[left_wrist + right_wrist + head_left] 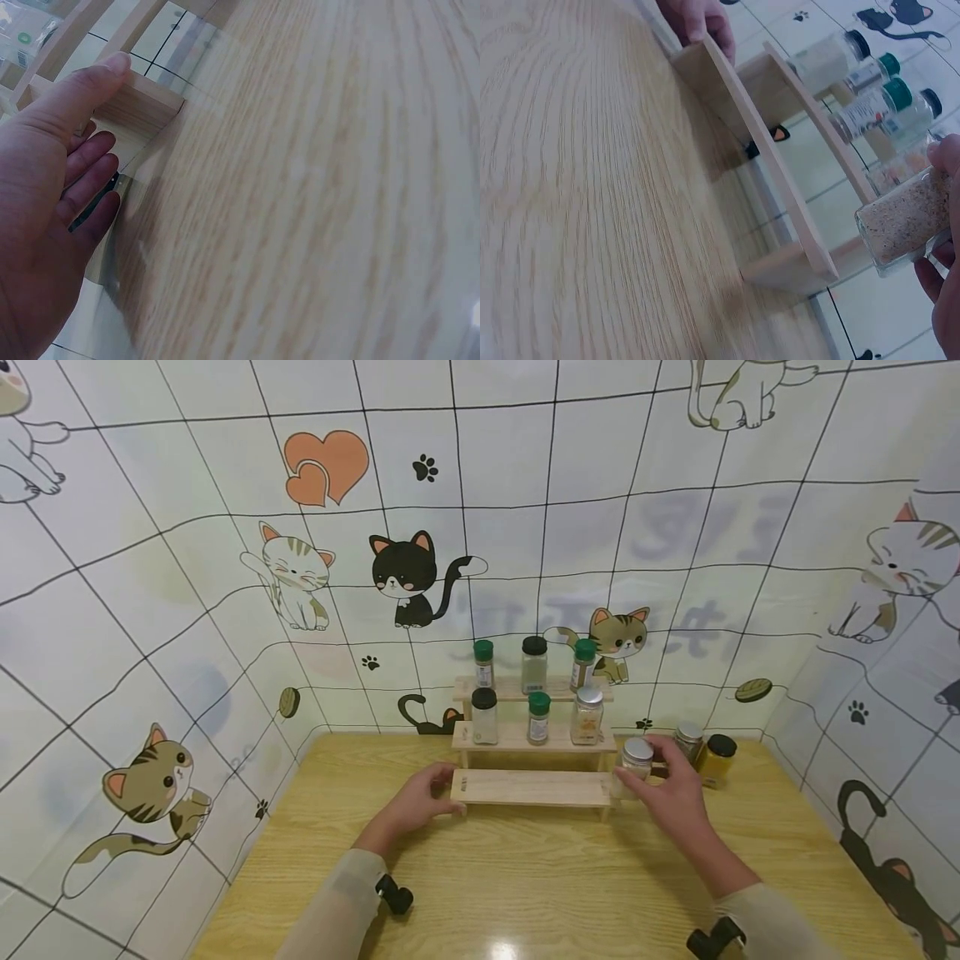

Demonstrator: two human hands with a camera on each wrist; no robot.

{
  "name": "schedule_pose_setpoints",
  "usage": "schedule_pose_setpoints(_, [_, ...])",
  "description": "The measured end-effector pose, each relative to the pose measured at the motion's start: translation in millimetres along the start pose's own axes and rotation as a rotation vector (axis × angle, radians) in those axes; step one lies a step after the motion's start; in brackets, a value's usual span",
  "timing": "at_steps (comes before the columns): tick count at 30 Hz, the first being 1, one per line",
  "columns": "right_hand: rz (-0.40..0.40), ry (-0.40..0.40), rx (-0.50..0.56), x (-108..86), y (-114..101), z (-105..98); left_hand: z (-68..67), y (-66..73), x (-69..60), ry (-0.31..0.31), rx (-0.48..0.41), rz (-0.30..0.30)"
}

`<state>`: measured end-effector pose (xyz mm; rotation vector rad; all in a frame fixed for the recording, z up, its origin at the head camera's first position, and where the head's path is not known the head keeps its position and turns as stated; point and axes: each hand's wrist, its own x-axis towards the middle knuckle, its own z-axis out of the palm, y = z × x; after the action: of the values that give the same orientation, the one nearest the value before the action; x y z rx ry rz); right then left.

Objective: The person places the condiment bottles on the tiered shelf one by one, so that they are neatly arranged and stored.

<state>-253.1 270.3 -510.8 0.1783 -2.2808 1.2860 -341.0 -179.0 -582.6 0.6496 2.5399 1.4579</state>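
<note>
A three-tier wooden spice rack (534,787) stands on the table with its lowest tier bare. My left hand (415,799) grips the left end of that tier; in the left wrist view the thumb (94,81) lies on the wooden edge. Beside the tier's right end, my right hand (677,789) holds a glass spice jar (906,217) with a silver lid and speckled, pale contents. The jar is raised off the table and tilted in the right wrist view. Jars with green, black and silver caps, such as a silver-capped one (587,717), fill the two upper tiers.
Right of the rack, behind my right hand, stand a silver-lidded jar (687,739) and a black-lidded jar (717,762) with yellow contents. A cat-printed, tile-patterned covering (510,543) rises behind the table (525,877) and along both sides.
</note>
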Motion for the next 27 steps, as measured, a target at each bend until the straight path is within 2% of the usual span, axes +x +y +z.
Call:
schedule_pose_setpoints(9, [-0.028,-0.040,0.031,6.0,-17,29,3.2,-1.0,-1.1,0.021,-0.009,0.006])
schedule_pose_setpoints(16, [-0.052,-0.075,0.113,12.0,-29,53,1.3,-1.6,0.7,0.012,-0.003,0.004])
schedule_pose_setpoints(21, [-0.037,-0.100,0.166,12.2,-37,70,0.6,-1.8,0.6,0.004,-0.011,0.001])
schedule_pose_setpoints(27, [-0.021,-0.129,0.181,11.6,-45,92,1.0,-2.0,1.0,0.005,-0.010,-0.001])
